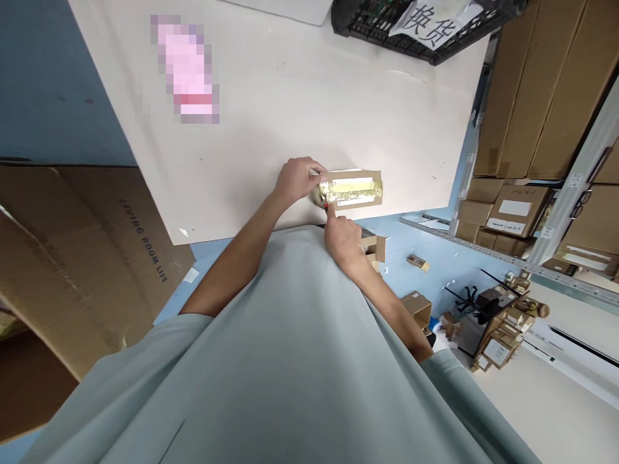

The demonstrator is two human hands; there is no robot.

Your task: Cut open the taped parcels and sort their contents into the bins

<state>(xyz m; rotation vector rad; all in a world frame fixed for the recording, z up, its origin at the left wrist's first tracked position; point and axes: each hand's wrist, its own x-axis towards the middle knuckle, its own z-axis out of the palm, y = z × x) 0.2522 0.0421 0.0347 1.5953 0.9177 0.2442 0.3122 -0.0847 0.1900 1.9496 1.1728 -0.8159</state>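
Observation:
A small cardboard box [358,188], covered in shiny clear tape with pale label strips, lies near the front edge of the white table [251,103]. My left hand [296,179] grips its left end, thumb and fingertips closed over the crumpled tape. At the box's lower left corner is my right hand [342,235], its index finger pointing up at the taped end and the other fingers curled. Something small, red and dark, shows by that fingertip, too little of it to name.
A black plastic crate [367,32] with a handwritten paper sign stands at the table's back right. A blurred pink item [186,71] lies at the back left. Left of the table is a large carton [97,225]; shelves with brown boxes [512,209] are on the right.

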